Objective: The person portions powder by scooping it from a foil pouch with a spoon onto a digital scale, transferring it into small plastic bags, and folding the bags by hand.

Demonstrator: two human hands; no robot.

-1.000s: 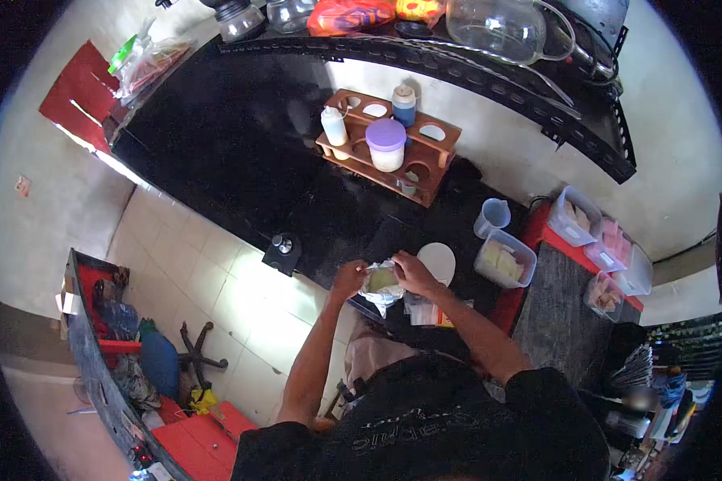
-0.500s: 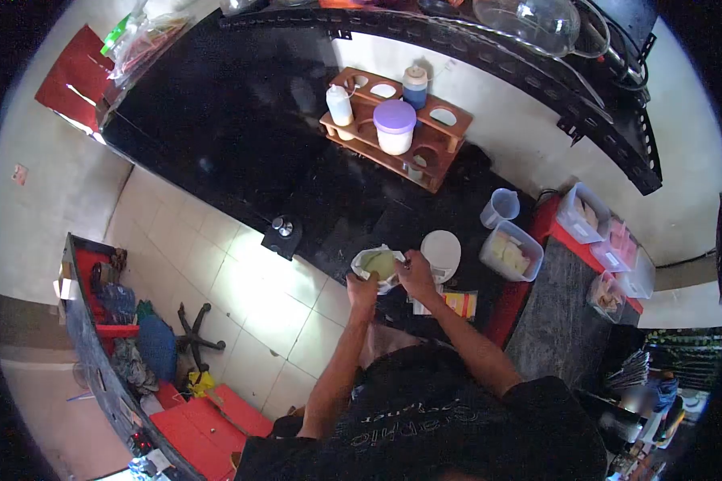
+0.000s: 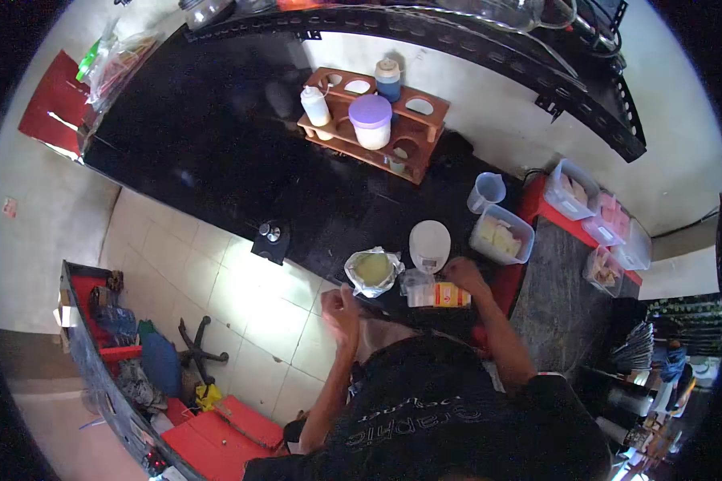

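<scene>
An opened white bag [image 3: 395, 266] stands on the black counter, its mouth folded back around pale yellow-green contents [image 3: 372, 269]. My left hand [image 3: 341, 316] is raised at the counter's front edge, just left of the bag and apart from it, fingers apart and holding nothing. Over by the white kitchen scale [image 3: 430, 242], my right hand [image 3: 465, 276] hovers with loosely bent, parted fingers and nothing visible in them. Below that hand lies a clear packet with a yellow and red label [image 3: 452, 295]; whether the fingers touch it is unclear.
A wooden rack [image 3: 409, 170] holds a purple-lidded tub [image 3: 370, 122] and bottles. A measuring jug [image 3: 487, 192] and a tub of pale pieces [image 3: 502, 234] stand right of the scale. A metal tamper [image 3: 270, 232] sits at the front edge. A shelf [image 3: 457, 50] overhangs the back.
Both hands have let go of the bag, which now stands by itself. My left hand has drawn back to the lower left; my right hand has moved right, beside the scale. The view has shifted slightly.
</scene>
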